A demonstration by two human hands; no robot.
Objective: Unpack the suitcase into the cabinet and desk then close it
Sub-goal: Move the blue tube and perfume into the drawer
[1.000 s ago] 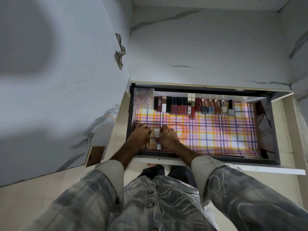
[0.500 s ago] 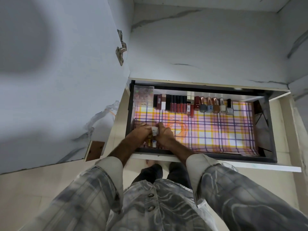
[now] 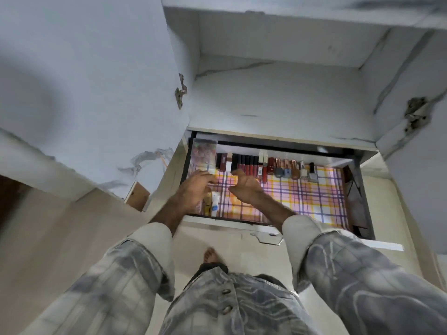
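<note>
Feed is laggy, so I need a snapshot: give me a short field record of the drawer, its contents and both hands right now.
drawer: open black-framed drawer with plaid liner
back row: lipsticks and nail polish bottles lined up along the far edge
front-left corner: small white tube, lying on the liner
left hand: empty, fingers spread above the tube
right hand: empty, fingers loosely curled

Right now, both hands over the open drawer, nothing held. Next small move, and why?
Probably draw both hands back out. The left hand and right hand hover empty above the checked liner, and the small white tube already lies by the drawer's front left corner, so this item looks placed.
</note>
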